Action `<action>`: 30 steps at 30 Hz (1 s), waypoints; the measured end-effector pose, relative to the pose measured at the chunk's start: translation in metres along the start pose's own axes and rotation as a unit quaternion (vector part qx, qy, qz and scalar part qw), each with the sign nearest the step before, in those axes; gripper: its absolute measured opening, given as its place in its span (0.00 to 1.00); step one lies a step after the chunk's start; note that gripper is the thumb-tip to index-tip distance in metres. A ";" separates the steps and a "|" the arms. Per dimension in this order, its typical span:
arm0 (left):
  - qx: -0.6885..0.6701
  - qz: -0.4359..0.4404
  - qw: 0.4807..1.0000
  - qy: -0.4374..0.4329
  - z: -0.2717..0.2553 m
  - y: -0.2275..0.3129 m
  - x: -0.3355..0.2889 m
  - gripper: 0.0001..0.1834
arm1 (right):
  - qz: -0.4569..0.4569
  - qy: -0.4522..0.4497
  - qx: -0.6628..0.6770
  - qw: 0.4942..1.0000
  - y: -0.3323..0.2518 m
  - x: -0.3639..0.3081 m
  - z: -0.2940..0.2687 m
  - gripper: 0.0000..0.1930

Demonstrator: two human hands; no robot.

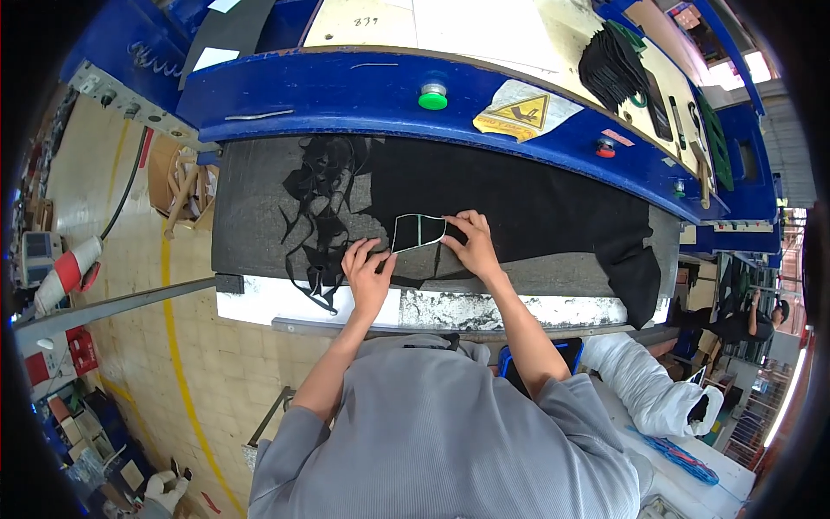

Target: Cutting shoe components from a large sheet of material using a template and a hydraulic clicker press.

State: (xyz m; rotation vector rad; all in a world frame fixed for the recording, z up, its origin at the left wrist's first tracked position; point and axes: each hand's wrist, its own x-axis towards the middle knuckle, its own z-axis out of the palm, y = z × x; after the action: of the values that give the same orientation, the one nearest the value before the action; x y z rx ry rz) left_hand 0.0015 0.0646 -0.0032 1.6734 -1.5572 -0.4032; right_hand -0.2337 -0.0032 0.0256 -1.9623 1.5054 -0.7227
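Note:
A small cutting die (420,230), a thin pale metal outline with a green crossbar, lies at the lower edge of a black fabric sheet (510,199). My left hand (369,275) pinches its lower left corner between thumb and fingers. On the opposite side, my right hand (473,244) grips the right edge with thumb and forefinger. Black fabric shows through the die's outline. Close to my left hand, a tangle of cut black scraps (324,216) lies on the dark grey cutting bed (251,208).
Beyond the bed runs a blue press beam (320,91) with a green button (432,97) and a red button (605,149). A stack of black cut pieces (612,67) sits on top. At right are a white-wrapped roll (648,381) and a distant person (756,324).

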 end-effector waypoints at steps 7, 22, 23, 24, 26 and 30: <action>-0.008 0.016 1.000 0.003 -0.001 -0.006 -0.001 0.05 | 0.000 0.011 -0.008 1.000 -0.003 -0.001 0.003 0.22; -0.001 0.025 1.000 -0.005 -0.004 -0.009 0.000 0.07 | 0.013 -0.006 -0.001 1.000 -0.004 0.000 0.001 0.22; 0.000 0.022 1.000 -0.008 -0.004 -0.009 0.000 0.07 | 0.012 -0.004 -0.011 1.000 -0.005 0.000 0.001 0.22; 0.000 0.023 1.000 -0.010 -0.004 -0.008 0.000 0.07 | 0.014 -0.006 -0.009 1.000 -0.005 0.001 0.001 0.22; 0.000 0.024 1.000 -0.016 -0.004 -0.008 0.000 0.07 | 0.019 -0.013 -0.014 1.000 -0.003 0.002 0.000 0.22; -0.004 0.033 0.999 -0.015 -0.006 -0.008 0.004 0.08 | 0.021 -0.021 -0.016 0.999 -0.003 0.003 -0.001 0.22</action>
State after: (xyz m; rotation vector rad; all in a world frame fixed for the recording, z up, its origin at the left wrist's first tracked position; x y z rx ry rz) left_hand 0.0116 0.0624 -0.0042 1.6123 -1.6254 -0.4024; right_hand -0.2315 -0.0054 0.0283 -1.9525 1.5375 -0.6404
